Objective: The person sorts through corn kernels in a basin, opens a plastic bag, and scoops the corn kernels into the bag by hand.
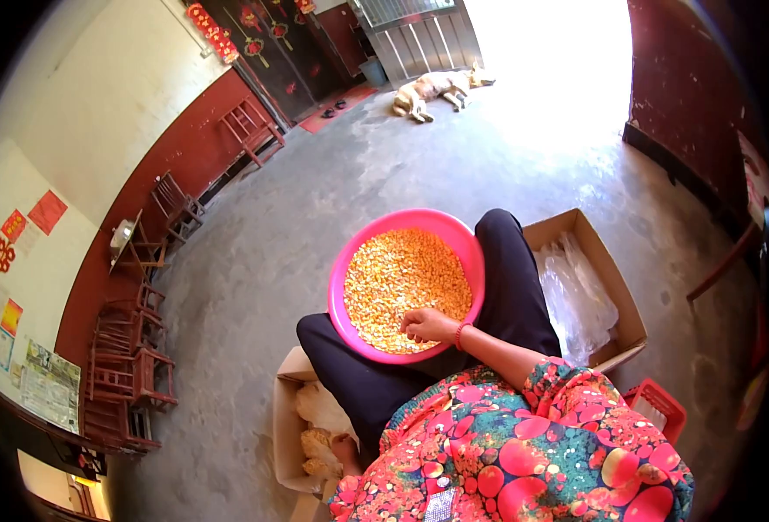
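Note:
A pink basin (478,270) full of yellow-orange corn kernels (406,278) rests between my knees. My right hand (428,325), with a red bracelet at the wrist, is over the near part of the kernels. Its fingers are curled in together, and whatever they hold is too small to make out. Low at my left side, my left hand (346,452) is at the cardboard box (285,435), beside a clear bag with yellowish contents (319,452). The fingers of this hand are mostly hidden.
Clear plastic bags (571,296) fill a second cardboard box (630,317) by my right leg, with a red plastic basket (663,407) behind it. A dog (437,91) lies near the bright doorway. Wooden chairs (137,374) line the left wall.

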`<state>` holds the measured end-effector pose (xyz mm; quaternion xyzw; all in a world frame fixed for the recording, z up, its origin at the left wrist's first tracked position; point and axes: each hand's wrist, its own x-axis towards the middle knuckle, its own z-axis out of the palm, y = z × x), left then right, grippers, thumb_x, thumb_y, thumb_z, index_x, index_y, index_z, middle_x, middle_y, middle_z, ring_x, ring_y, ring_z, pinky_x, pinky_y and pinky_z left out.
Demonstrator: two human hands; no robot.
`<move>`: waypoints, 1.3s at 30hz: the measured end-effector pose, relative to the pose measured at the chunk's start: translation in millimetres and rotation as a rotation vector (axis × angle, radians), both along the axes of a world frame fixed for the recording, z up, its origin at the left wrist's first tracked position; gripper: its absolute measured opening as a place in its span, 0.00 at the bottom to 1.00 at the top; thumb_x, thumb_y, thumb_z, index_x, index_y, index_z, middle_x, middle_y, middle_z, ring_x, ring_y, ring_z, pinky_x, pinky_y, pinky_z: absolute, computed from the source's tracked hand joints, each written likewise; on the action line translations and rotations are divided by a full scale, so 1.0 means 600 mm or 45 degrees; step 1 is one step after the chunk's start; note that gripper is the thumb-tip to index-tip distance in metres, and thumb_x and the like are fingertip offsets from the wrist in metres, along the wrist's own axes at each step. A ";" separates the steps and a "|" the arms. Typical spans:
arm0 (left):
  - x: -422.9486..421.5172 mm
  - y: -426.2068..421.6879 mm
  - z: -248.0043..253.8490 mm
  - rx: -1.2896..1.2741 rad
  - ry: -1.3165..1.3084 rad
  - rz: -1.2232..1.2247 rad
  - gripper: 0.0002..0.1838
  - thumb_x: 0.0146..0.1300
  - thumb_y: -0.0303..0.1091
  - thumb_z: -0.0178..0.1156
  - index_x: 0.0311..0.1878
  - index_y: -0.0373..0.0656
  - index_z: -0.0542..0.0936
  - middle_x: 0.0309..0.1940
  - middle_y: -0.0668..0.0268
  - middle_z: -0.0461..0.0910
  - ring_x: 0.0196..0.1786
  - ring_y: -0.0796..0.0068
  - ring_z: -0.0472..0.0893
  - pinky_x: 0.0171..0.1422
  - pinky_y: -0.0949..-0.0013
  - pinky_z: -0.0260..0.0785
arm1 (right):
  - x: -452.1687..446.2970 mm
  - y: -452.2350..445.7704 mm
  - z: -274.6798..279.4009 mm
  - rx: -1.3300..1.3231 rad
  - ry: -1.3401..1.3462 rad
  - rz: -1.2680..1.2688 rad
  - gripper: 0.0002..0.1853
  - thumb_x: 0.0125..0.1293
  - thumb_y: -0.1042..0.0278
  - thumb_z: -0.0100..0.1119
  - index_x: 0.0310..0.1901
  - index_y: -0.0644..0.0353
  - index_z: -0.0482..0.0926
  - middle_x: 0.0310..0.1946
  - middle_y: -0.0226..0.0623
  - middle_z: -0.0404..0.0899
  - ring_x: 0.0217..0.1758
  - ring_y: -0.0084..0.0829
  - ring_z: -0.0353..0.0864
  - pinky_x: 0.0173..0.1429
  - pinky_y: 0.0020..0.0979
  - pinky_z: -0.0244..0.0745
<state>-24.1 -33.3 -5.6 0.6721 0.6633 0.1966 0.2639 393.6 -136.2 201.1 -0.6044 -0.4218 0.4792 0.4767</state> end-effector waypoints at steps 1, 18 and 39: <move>0.015 0.001 0.020 0.009 -0.008 -0.003 0.12 0.42 0.30 0.52 0.31 0.37 0.78 0.27 0.54 0.77 0.31 0.60 0.76 0.39 0.64 0.68 | 0.001 0.003 -0.006 0.003 0.011 0.005 0.09 0.57 0.70 0.46 0.36 0.62 0.74 0.24 0.30 0.73 0.26 0.19 0.72 0.32 0.22 0.71; 0.473 0.046 0.438 0.504 -0.791 -0.681 0.19 0.51 0.22 0.50 0.49 0.38 0.69 0.35 0.66 0.72 0.34 0.78 0.72 0.38 0.77 0.67 | -0.002 0.003 -0.005 0.027 0.017 -0.004 0.08 0.56 0.69 0.46 0.35 0.61 0.74 0.24 0.28 0.72 0.26 0.18 0.70 0.31 0.21 0.70; 0.520 0.027 0.330 -0.124 -0.261 -1.267 0.11 0.56 0.29 0.49 0.40 0.36 0.76 0.32 0.61 0.79 0.34 0.74 0.77 0.39 0.73 0.68 | 0.000 0.001 -0.002 0.072 -0.083 -0.030 0.10 0.56 0.65 0.48 0.33 0.63 0.75 0.23 0.29 0.73 0.24 0.18 0.71 0.29 0.22 0.70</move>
